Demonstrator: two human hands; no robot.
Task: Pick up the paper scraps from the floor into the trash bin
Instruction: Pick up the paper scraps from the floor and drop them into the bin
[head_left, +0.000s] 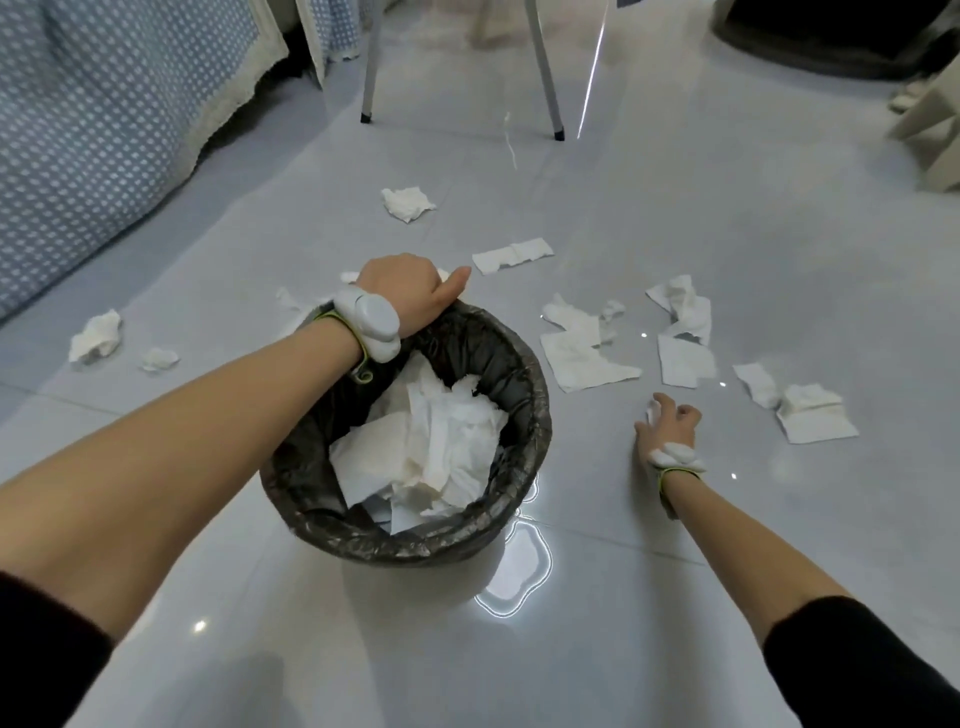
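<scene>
Left hand (410, 291) grips the far rim of the trash bin (415, 545), fingers curled over the edge and thumb stretched along it. The bin stands on the glossy grey tiled floor (675, 597), lined with a black bag (498, 364) and already well filled with crumpled white paper (441, 441).

Right hand (667, 423) is down at the floor to the right of the bin, thumb and forefinger pinching a small scrap (650, 414), the other fingers bent.

More paper scraps lie around. Just beyond the right hand are a torn flat sheet (582, 358), a twisted piece (683, 306) and a squarish piece (685, 361); further right is a folded piece (810, 413). Beyond the bin lie a flat strip (511, 254) and, further off, a crumpled wad (408, 202). To the left of the bin are a larger wad (96, 335) and a small wad (158, 358), with more bits (293, 306) partly hidden behind the left wrist.

Each wrist carries a white band, the left band (371, 325) and the right band (675, 456), and both forearms end in black sleeves.

Two grey chair legs (370, 62) stand on the floor beyond the scraps. A blue cover with white dots (104, 130) hangs down at the left, and a beige object (930, 140) sits at the right edge.
</scene>
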